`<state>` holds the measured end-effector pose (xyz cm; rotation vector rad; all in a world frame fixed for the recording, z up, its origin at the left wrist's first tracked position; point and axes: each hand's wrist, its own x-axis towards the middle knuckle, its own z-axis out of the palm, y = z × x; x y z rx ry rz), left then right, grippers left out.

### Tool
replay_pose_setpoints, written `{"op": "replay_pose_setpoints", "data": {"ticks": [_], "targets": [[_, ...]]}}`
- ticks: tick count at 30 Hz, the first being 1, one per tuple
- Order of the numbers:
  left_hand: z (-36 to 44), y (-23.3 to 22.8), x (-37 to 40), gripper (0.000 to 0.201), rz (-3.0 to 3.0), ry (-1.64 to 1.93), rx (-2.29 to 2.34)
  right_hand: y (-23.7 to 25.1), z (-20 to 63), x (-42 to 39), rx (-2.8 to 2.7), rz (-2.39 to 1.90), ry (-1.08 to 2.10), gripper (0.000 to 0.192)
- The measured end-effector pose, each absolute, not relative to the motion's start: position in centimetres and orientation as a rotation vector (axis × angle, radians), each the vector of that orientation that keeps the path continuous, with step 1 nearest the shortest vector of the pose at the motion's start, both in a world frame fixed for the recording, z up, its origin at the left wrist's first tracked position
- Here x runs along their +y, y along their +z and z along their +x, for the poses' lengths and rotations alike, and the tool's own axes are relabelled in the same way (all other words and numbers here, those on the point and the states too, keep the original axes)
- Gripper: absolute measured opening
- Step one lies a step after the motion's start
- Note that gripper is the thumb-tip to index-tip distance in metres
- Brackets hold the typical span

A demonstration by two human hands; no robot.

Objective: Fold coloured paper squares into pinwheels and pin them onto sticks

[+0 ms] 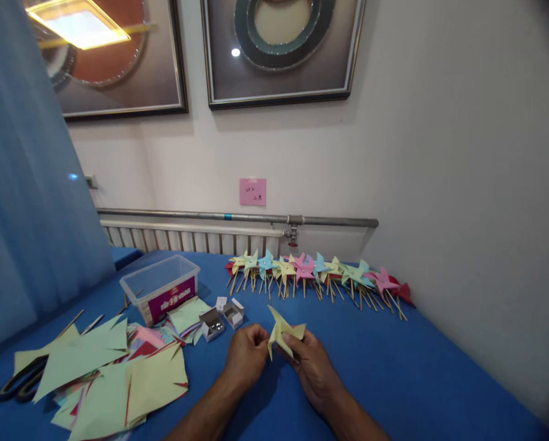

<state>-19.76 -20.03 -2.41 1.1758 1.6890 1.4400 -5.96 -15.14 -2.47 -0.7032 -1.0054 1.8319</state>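
Observation:
A pale yellow paper pinwheel (283,334) with folded blades is held up over the blue table. My right hand (313,364) grips it, the thumb pressing near its centre and the other fingers behind it. Just left of the blades, my left hand (248,355) is closed with thumb and fingertips pinched together. What lies in that pinch, if anything, is too small or hidden to make out. Beyond my left hand stand two small open boxes; the nearer box (212,323) holds shiny metal bits, and the other box (234,313) sits beside it.
Finished pinwheels (304,267) on sticks lie in a long row along the back. A clear plastic tub (173,291) stands at left. Cut paper sheets (95,361) are heaped in front of it, partly covering scissors (24,380). A blue curtain (35,171) hangs at far left.

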Motion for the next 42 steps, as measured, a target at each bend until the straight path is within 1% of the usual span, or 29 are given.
{"op": "replay_pose_setpoints", "data": {"ticks": [9,20,29,42], "targets": [[-19.9,-2.5,-20.1,0.014,1.209,1.417,1.720,-2.5,-6.0,-15.1,-0.988,-0.693,1.854,0.044],[-19.8,-2.4,-20.1,0.017,1.227,1.425,1.687,-2.9,-6.0,-14.9,-0.959,-0.709,1.843,0.045],[-19.8,-2.4,-20.2,0.018,1.233,1.431,1.699,-3.0,-6.2,-14.9,-0.932,-0.679,1.866,0.040],[-19.6,-1.7,-20.5,0.019,1.213,1.436,1.717,-2.9,-6.1,-14.8,-0.912,-0.682,1.874,0.043]]}}
